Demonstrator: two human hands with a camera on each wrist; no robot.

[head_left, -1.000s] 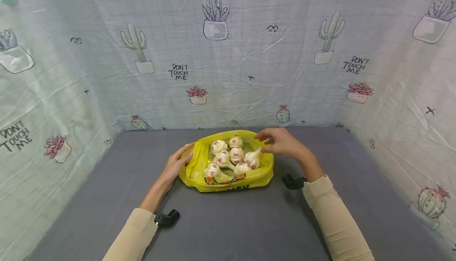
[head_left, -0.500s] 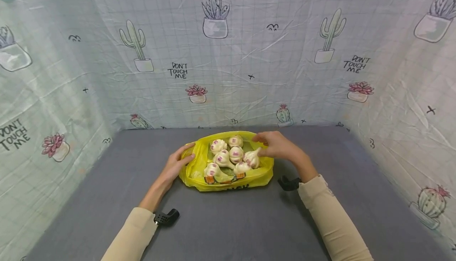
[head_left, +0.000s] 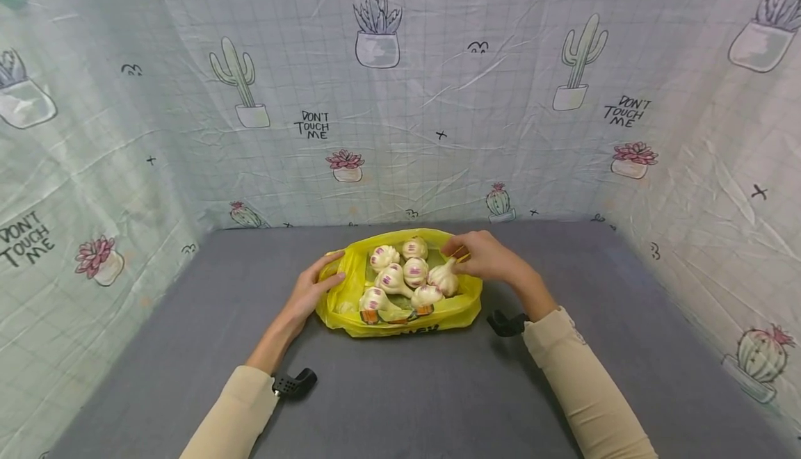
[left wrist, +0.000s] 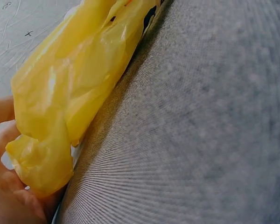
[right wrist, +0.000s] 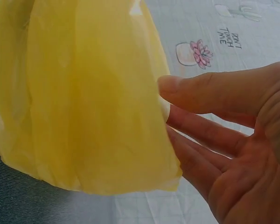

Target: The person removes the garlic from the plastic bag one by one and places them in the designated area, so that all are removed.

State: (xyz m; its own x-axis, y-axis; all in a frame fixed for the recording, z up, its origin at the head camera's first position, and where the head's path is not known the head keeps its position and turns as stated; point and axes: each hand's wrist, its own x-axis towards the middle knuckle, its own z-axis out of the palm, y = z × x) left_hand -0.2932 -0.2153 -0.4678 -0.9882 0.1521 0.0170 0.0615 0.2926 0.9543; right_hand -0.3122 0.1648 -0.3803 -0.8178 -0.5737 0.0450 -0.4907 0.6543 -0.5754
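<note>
Pinches one garlic bulb [head_left: 443, 280] with right grip [head_left: 490, 259], inside right part of yellow bag [head_left: 375, 328] on tabletop [head_left: 407, 396]. Rests left grip [head_left: 309, 287], unclenched, against bag's left end.

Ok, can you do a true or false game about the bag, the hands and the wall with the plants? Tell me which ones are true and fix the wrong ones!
1. The yellow bag sits on the gray table. True.

2. All the garlic lies outside the yellow bag. False: the garlic we can see is inside it.

3. The left hand is at the left end of the yellow bag. True.

4. The right hand lies flat on the gray table. False: it is at the stem of one garlic.

5. The wall cloth has pictures of cactus plants on it. True.

6. Both sleeves are black. False: they are beige.
</note>
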